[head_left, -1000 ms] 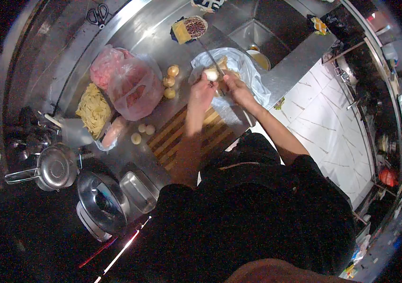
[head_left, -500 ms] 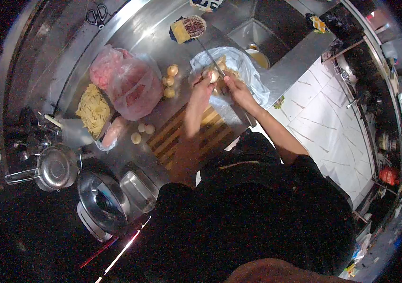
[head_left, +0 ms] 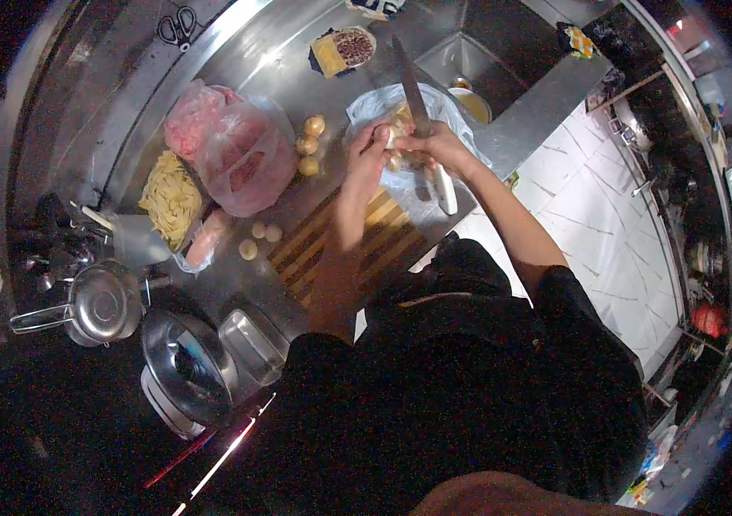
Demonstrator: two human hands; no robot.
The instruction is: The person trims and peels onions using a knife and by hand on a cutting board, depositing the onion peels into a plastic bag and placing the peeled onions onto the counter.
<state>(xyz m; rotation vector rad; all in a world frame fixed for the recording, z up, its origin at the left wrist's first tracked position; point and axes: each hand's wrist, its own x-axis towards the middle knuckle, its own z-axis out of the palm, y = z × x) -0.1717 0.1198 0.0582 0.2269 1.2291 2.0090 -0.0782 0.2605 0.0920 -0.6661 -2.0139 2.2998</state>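
Above a white plastic bag (head_left: pixel 460 129) of onion scraps, my left hand (head_left: pixel 369 156) is closed on a pale onion (head_left: pixel 397 136). A large knife (head_left: pixel 415 93) is in my right hand (head_left: pixel 441 148), its blade pointing up and away and its white handle sticking out below the palm. The right fingers reach across to the onion. Left of the bag lie several unpeeled onions (head_left: pixel 310 144). A striped wooden cutting board (head_left: pixel 340 241) lies below my hands, partly hidden by my left forearm.
Plastic bags of red meat (head_left: pixel 250 168), yellow strips (head_left: pixel 170 199) and small pale bulbs (head_left: pixel 249 250) stand to the left. Nearer are a strainer (head_left: pixel 104 303), a steel bowl (head_left: pixel 187 365) and a metal tray (head_left: pixel 252 347). A sink (head_left: pixel 456 64) is at the back right.
The knife has turned in my right hand, its blade now steeper and its handle in view. My right fingers have moved onto the onion. The left hand has stayed nearly in place.
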